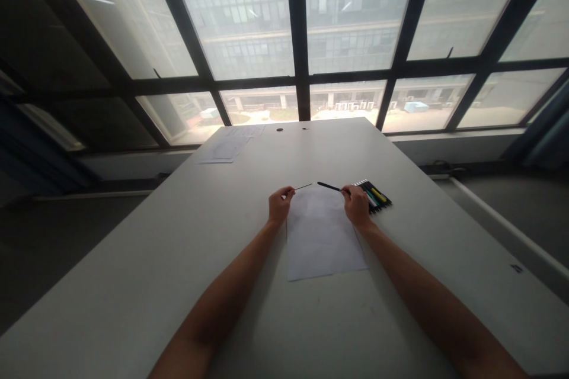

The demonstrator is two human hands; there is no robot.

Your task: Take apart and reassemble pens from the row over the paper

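Note:
My left hand (280, 204) pinches a thin dark stick (304, 187) that points right and tapers to a fine end. In my right hand (356, 204) is a black pen (329, 186), its outer end aimed left toward the stick. A small gap separates the two tips, over the far edge of a white sheet of paper (326, 243). Right beside my right hand lies a row of black pens (379, 195), one with a yellow part and others with green and white parts. My right hand hides some of that row.
A long white table (213, 237) stretches toward large windows (253, 18) with dark frames. More papers (229, 145) lie at its far left. Two small dark spots (280, 129) show near the far edge. A small dark mark (516, 268) is at the right edge.

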